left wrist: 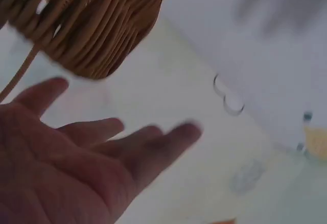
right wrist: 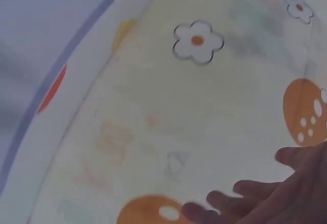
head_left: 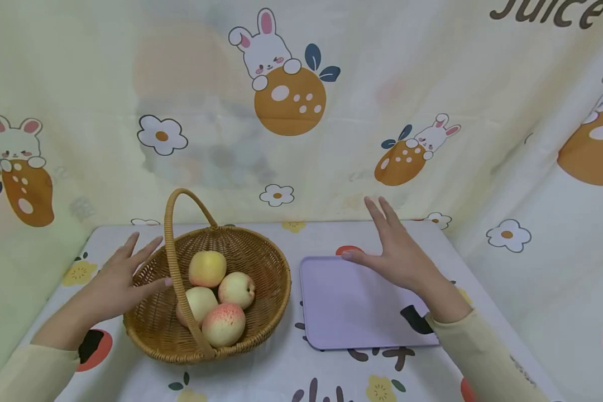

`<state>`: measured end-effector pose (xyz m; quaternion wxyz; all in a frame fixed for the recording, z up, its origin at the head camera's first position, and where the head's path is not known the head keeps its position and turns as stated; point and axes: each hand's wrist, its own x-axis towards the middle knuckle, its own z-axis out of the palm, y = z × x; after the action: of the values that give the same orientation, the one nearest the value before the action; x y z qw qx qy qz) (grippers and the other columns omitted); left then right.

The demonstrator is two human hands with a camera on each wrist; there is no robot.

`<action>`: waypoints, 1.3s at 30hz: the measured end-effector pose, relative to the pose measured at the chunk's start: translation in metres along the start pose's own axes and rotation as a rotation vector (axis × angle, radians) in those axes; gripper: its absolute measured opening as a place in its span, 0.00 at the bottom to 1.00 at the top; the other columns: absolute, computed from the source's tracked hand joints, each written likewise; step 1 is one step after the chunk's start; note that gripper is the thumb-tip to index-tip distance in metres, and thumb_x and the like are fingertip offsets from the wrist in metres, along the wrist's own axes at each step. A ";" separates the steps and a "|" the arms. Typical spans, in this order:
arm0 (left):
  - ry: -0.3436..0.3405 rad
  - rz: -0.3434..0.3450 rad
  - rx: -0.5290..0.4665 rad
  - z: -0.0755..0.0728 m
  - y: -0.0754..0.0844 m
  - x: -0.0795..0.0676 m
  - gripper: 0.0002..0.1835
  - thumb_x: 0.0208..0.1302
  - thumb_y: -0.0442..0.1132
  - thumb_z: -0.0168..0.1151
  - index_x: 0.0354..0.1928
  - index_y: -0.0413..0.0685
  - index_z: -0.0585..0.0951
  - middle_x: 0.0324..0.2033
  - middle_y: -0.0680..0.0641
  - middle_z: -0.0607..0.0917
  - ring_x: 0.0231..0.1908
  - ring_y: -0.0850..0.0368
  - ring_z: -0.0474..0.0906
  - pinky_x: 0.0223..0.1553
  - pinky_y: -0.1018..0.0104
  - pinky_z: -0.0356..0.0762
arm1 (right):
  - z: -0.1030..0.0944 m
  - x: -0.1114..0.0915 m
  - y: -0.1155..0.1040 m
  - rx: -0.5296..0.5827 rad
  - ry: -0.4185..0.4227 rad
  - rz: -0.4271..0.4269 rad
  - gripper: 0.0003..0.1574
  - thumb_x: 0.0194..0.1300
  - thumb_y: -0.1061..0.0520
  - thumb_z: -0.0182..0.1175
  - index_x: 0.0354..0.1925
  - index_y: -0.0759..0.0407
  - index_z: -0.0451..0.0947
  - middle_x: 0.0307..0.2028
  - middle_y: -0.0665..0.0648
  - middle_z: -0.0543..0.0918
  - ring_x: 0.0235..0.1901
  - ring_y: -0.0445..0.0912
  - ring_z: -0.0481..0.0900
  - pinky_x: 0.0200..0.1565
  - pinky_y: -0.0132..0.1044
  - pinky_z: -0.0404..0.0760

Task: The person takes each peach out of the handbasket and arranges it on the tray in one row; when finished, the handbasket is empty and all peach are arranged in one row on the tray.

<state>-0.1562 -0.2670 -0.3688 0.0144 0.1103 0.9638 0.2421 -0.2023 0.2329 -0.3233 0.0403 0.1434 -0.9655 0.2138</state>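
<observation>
A brown wicker basket (head_left: pixel 261 329) with a tall arched handle (head_left: pixel 170 234) stands left of the middle of the table. Inside it lie a yellow apple-like fruit (head_left: pixel 207 268) and several pale, red-blushed peaches (head_left: pixel 224 325). At the basket's left side my left hand (head_left: pixel 118 279) hovers, fingers spread, thumb overlapping the rim near the handle in the head view. In the left wrist view the basket's woven side (left wrist: pixel 102 35) is just above the fingers. My right hand (head_left: pixel 399 254) is held over the far right part of a lilac tray (head_left: pixel 352 307), fingers spread, holding nothing.
The table wears a white cloth (head_left: pixel 261 379) printed with flowers and lettering. Behind and beside it hang curtains (head_left: pixel 331 167) with rabbit and orange prints. The tray lies a short gap to the right of the basket.
</observation>
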 end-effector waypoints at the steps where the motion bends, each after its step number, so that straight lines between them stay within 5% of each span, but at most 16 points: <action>1: -0.022 0.007 -0.030 0.002 -0.002 -0.001 0.50 0.65 0.57 0.66 0.81 0.48 0.52 0.74 0.21 0.39 0.65 0.10 0.46 0.54 0.19 0.54 | 0.003 0.001 -0.005 0.049 -0.010 -0.022 0.73 0.54 0.21 0.63 0.81 0.35 0.30 0.81 0.53 0.32 0.75 0.65 0.46 0.62 0.74 0.57; 6: -0.109 0.012 -0.155 0.015 -0.011 -0.006 0.48 0.63 0.46 0.71 0.79 0.40 0.56 0.72 0.18 0.44 0.65 0.12 0.49 0.52 0.20 0.59 | 0.024 0.006 -0.034 0.283 -0.026 -0.146 0.73 0.52 0.27 0.71 0.80 0.28 0.34 0.80 0.43 0.37 0.77 0.52 0.42 0.67 0.67 0.53; 11: -0.110 -0.008 -0.222 0.020 -0.017 -0.009 0.48 0.60 0.38 0.72 0.78 0.40 0.56 0.71 0.20 0.54 0.66 0.16 0.53 0.54 0.23 0.62 | 0.047 0.011 -0.062 0.453 -0.068 -0.238 0.74 0.50 0.32 0.75 0.79 0.25 0.36 0.78 0.38 0.42 0.74 0.51 0.53 0.67 0.59 0.61; 19: -0.166 -0.070 -0.252 0.020 -0.017 -0.009 0.56 0.46 0.22 0.62 0.80 0.45 0.52 0.71 0.23 0.58 0.63 0.25 0.64 0.44 0.46 0.76 | 0.080 0.013 -0.094 0.613 -0.148 -0.319 0.72 0.51 0.39 0.78 0.79 0.25 0.39 0.77 0.43 0.49 0.74 0.46 0.54 0.68 0.52 0.62; 29: -0.162 -0.069 -0.210 0.019 -0.014 -0.008 0.56 0.44 0.20 0.58 0.80 0.45 0.51 0.69 0.21 0.60 0.54 0.32 0.70 0.36 0.55 0.73 | 0.107 0.012 -0.123 0.561 -0.277 -0.372 0.70 0.52 0.35 0.76 0.79 0.27 0.41 0.76 0.42 0.51 0.72 0.45 0.58 0.64 0.60 0.64; 33: -0.161 -0.078 -0.202 0.019 -0.013 -0.009 0.57 0.44 0.20 0.59 0.81 0.46 0.50 0.69 0.21 0.60 0.58 0.29 0.69 0.37 0.54 0.74 | 0.115 0.014 -0.131 0.514 -0.341 -0.406 0.69 0.52 0.33 0.75 0.79 0.27 0.42 0.75 0.45 0.54 0.70 0.46 0.61 0.64 0.55 0.67; 39: -0.165 -0.098 -0.156 0.016 -0.009 -0.008 0.57 0.43 0.22 0.62 0.80 0.43 0.50 0.69 0.21 0.60 0.60 0.30 0.68 0.42 0.50 0.74 | 0.122 0.017 -0.140 0.390 -0.414 -0.456 0.64 0.54 0.32 0.73 0.80 0.42 0.52 0.72 0.50 0.63 0.66 0.45 0.67 0.61 0.42 0.71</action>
<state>-0.1489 -0.2688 -0.3873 0.1142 0.0812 0.9418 0.3057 -0.1788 0.0550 -0.3750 -0.1375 0.4005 -0.8374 0.3457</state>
